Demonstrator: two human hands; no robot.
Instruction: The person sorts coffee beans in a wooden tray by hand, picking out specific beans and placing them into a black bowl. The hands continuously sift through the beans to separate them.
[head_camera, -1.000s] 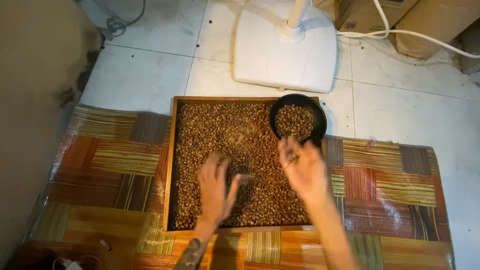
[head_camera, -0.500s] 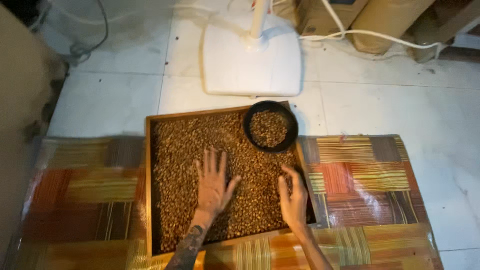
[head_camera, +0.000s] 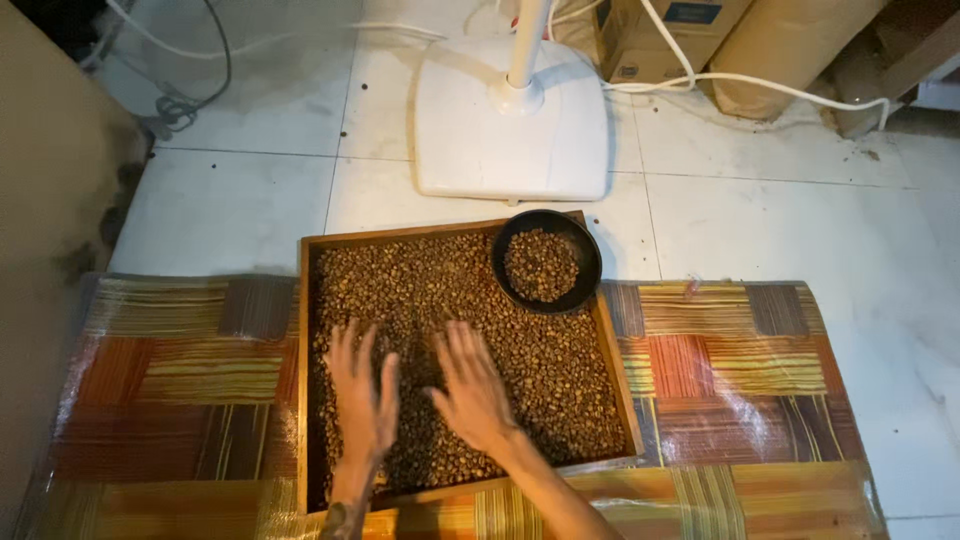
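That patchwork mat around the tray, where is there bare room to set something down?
The mat lies bare right of the wooden tray and left of it. The tray is crowded: beans, both hands (left, right), black bowl.

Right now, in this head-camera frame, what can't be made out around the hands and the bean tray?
- Beans under the left hand and right hand: covered by the flat palms.
- Floor of the wooden tray: buried under the beans.
- Tray's near edge: partly hidden behind the forearms.
- Fan stand: its pole is cut off by the top edge.
- Single beans in the black bowl: too small to judge.
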